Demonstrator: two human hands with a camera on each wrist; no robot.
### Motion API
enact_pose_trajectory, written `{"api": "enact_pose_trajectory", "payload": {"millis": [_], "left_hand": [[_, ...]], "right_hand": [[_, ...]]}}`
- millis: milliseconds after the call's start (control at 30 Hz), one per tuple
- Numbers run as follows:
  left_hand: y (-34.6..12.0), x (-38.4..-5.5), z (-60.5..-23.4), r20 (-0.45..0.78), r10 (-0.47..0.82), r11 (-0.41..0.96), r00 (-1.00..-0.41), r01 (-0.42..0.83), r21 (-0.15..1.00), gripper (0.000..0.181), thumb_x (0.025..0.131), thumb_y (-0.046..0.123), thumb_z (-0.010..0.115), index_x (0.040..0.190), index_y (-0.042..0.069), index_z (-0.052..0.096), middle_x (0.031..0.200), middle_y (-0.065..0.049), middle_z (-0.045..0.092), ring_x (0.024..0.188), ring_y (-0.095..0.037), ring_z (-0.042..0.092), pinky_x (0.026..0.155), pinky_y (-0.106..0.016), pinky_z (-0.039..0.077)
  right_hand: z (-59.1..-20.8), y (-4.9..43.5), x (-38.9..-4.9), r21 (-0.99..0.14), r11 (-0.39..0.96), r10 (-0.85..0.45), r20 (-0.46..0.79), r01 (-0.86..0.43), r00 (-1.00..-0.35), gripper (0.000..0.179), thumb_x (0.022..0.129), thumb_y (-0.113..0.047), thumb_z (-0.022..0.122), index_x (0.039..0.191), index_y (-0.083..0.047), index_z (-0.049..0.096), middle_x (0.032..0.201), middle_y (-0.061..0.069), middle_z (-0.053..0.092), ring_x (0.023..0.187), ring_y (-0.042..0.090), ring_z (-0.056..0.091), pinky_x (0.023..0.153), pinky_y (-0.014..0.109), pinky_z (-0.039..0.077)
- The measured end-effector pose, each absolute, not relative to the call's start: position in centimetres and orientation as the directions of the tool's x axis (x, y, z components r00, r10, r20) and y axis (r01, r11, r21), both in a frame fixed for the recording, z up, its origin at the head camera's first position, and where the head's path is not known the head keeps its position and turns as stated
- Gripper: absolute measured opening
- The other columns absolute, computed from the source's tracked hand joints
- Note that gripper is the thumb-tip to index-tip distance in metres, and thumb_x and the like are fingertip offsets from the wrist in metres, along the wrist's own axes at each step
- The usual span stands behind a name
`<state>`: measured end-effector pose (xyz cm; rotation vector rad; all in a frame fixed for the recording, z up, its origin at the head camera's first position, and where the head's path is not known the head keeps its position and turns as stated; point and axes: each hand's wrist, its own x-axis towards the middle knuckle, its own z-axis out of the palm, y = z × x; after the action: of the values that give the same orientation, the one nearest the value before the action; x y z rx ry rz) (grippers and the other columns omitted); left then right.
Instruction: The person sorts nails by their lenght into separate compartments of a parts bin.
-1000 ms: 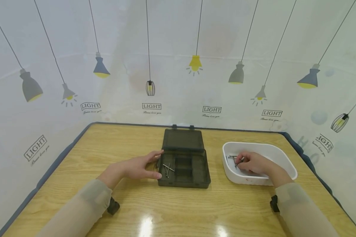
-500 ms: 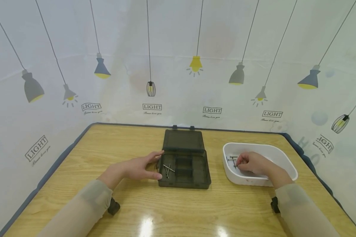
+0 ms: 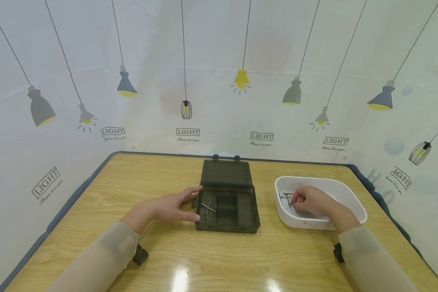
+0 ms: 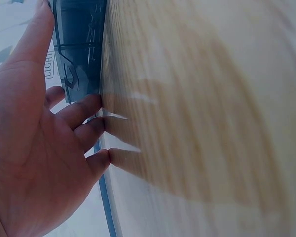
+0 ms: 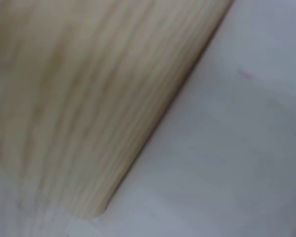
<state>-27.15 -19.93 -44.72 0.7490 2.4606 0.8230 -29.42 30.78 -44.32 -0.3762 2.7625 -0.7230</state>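
Observation:
A dark see-through compartment box (image 3: 246, 207) stands on the wooden table with its lid (image 3: 226, 172) laid back. Several thin metal pieces, like nails or screws (image 3: 207, 210), lie crossed in its left compartment. Along the box's left side, my left hand (image 3: 169, 207) touches it with spread thumb and fingers; the left wrist view shows its lower fingertips (image 4: 99, 160) at the tabletop. My right hand (image 3: 312, 200) is inside the white tray (image 3: 323, 223), fingers curled together right at several similar metal pieces (image 3: 286, 195). I cannot tell whether they pinch one.
The tray stands to the right of the box, with a strip of wooden table (image 3: 204, 259) between them. Behind the table's dark-edged far side hangs a white curtain (image 3: 211, 48) printed with lamps. In the right wrist view, the tray's outer wall (image 5: 202, 148) fills the right side.
My right hand's fingertips have shifted slightly within the tray, and more of the metal pieces show to their left. My left hand and the box stay in place.

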Motion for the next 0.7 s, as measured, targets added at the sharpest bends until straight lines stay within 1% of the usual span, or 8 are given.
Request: {"api": "enact_pose_trajectory", "payload": {"millis": [200, 367, 600, 700], "left_hand": [[-19.9, -27.2, -44.7, -0.225, 0.613, 0.679, -0.757, 0.359, 0.641, 0.106, 0.099, 0.066, 0.072, 0.178, 0.033, 0.009, 0.183, -0.006, 0.027, 0.168, -0.038, 0.03, 0.135, -0.064, 0.024], [-19.9, -27.1, -44.7, -0.225, 0.614, 0.677, -0.756, 0.358, 0.643, 0.107, 0.099, 0.066, 0.073, 0.178, 0.032, 0.009, 0.183, -0.007, 0.027, 0.168, -0.038, 0.029, 0.135, -0.064, 0.024], [-20.0, -27.1, -44.8, -0.234, 0.603, 0.685, -0.763, 0.345, 0.642, 0.106, 0.099, 0.066, 0.073, 0.178, 0.035, 0.009, 0.183, -0.005, 0.027, 0.168, -0.038, 0.029, 0.135, -0.065, 0.024], [-19.9, -27.1, -44.7, -0.238, 0.599, 0.687, -0.764, 0.34, 0.642, 0.106, 0.099, 0.066, 0.073, 0.178, 0.035, 0.009, 0.183, -0.004, 0.027, 0.168, -0.038, 0.029, 0.135, -0.065, 0.024]], "right_hand": [[-44.4, 31.0, -29.5, -0.554, 0.811, -0.305, -0.128, -0.187, -0.944, 0.007, 0.101, -0.017, 0.075, 0.105, -0.012, 0.074, 0.084, 0.0, 0.06, 0.08, 0.017, 0.055, 0.069, 0.028, 0.045], [-44.0, 31.2, -29.3, -0.636, 0.751, -0.299, -0.088, -0.178, -0.95, 0.012, 0.105, -0.022, 0.074, 0.112, -0.012, 0.072, 0.087, 0.003, 0.063, 0.081, 0.02, 0.059, 0.069, 0.028, 0.05], [-43.0, 30.5, -28.5, -0.708, 0.684, -0.275, -0.023, -0.179, -0.961, 0.021, 0.107, -0.027, 0.074, 0.119, -0.01, 0.073, 0.111, 0.008, 0.071, 0.094, 0.02, 0.06, 0.073, 0.03, 0.058], [-42.4, 29.9, -27.9, -0.728, 0.655, -0.273, 0.021, -0.202, -0.962, 0.022, 0.108, -0.028, 0.073, 0.12, -0.009, 0.072, 0.115, 0.012, 0.073, 0.094, 0.018, 0.061, 0.073, 0.031, 0.058]]}}
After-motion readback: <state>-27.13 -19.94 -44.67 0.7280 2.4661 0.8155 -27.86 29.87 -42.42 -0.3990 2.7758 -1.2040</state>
